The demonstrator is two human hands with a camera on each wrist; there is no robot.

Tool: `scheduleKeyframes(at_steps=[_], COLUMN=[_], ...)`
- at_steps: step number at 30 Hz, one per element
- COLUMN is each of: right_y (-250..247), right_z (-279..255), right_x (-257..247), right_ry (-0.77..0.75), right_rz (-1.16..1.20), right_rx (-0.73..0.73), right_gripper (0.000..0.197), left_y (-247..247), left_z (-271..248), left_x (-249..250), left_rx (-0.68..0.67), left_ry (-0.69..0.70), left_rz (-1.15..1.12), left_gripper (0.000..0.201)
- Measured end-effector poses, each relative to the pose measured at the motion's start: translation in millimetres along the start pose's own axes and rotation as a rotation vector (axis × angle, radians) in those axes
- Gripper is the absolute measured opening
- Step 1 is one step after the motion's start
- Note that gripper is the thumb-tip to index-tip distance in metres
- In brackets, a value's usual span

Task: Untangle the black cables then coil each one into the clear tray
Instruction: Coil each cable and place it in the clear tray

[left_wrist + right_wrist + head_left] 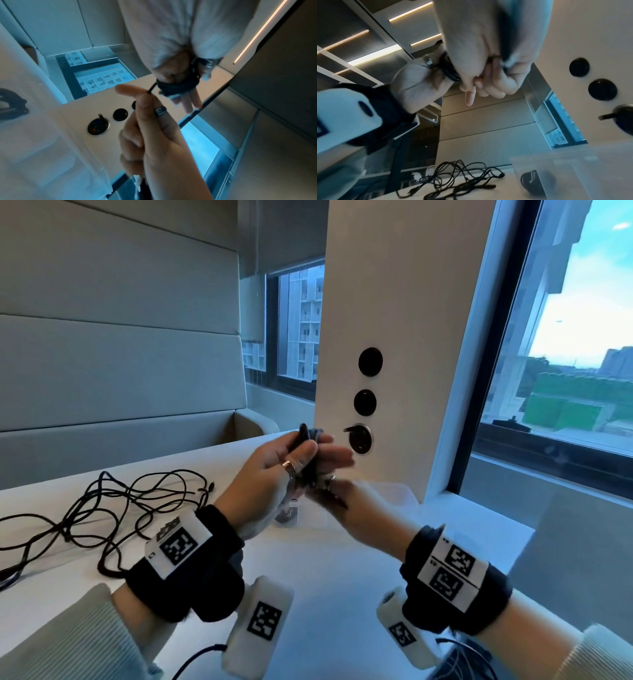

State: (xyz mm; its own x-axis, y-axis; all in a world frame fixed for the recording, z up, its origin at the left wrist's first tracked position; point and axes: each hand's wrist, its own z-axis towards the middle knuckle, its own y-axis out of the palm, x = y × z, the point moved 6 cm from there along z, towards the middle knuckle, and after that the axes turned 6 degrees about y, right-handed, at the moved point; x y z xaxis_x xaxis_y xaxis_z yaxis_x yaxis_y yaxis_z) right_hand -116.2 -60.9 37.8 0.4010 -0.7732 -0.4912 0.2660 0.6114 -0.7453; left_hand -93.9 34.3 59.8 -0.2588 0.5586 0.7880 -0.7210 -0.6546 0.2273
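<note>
Cable (306, 455), seemingly coiled, around left hand (274, 470)

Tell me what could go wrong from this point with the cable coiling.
1. The coil wound round the left hand may spring open once slid off.
2. The right hand only pinches the loose end; a slip would slacken the wraps.
3. The tangled cables on the table may snag when pulled.
</note>
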Motion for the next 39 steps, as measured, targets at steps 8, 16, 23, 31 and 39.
scheduleKeyframes(at_steps=[8,16,23,31,39], right_y=[4,-36,-9,-14,-7], right_z=[-20,-22,-19,-10,-6], right_x=[-20,-7,3,5,14], right_ry=[-0.069,-0.143,0.194,0.254,0.141], right_rz=[-0.122,-0.122,0.873,0.600,0.108], right_rx=[-0.116,0.301,-0.070,0.017,0.136], right_gripper=[0.033,0.026,0.015,0.019,0.018], left_y=[-34,-13,-12,-34,-40], left_z=[2,-19,-25,-22,-23], left_x=[-4,-20,-25,-38,-31], left_rx=[0.006,-0.203,-0.101,0.008,0.217], left_ry=[0.085,-0.241,-0.293,-0.233,-0.129], left_rz=[0.767,0.376,-0.012,0.237,0.424], left_gripper=[0.016,0.030,0.028,0.016,0.017])
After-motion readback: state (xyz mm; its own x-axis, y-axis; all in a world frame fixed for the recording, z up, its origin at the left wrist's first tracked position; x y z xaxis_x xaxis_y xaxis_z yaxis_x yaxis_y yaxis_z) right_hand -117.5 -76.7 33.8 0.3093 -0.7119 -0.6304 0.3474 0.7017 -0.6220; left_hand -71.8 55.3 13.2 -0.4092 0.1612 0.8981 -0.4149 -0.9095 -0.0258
